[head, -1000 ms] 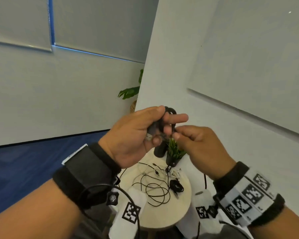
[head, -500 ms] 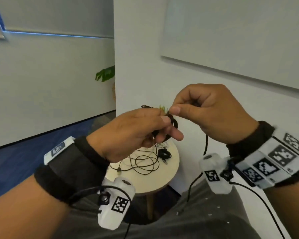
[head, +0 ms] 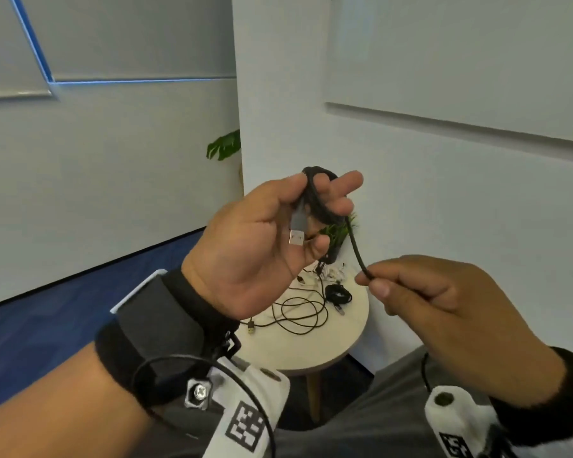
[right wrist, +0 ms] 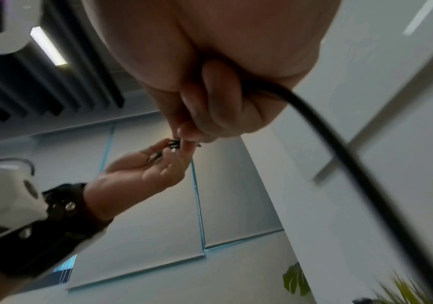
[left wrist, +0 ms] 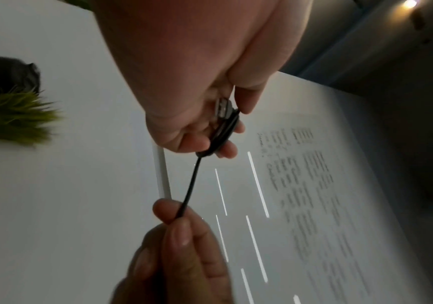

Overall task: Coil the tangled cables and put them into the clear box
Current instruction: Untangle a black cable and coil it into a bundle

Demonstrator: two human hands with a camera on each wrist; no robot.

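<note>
Since a moment ago the right hand (head: pixel 444 302) has dropped from beside the coil (head: pixel 318 196) to below and right of it, drawing the cable (head: pixel 356 246) taut; another wrap looks ready, so coiling is probably midway. The left hand (head: pixel 265 246) is raised palm-up, fingers hooked through the coil, thumb pinning the USB plug (head: pixel 296 231). The right hand's thumb and forefinger pinch the cable. Below the coil, more cables (head: pixel 298 312) lie on the table (head: pixel 311 352); no box is visible.
</note>
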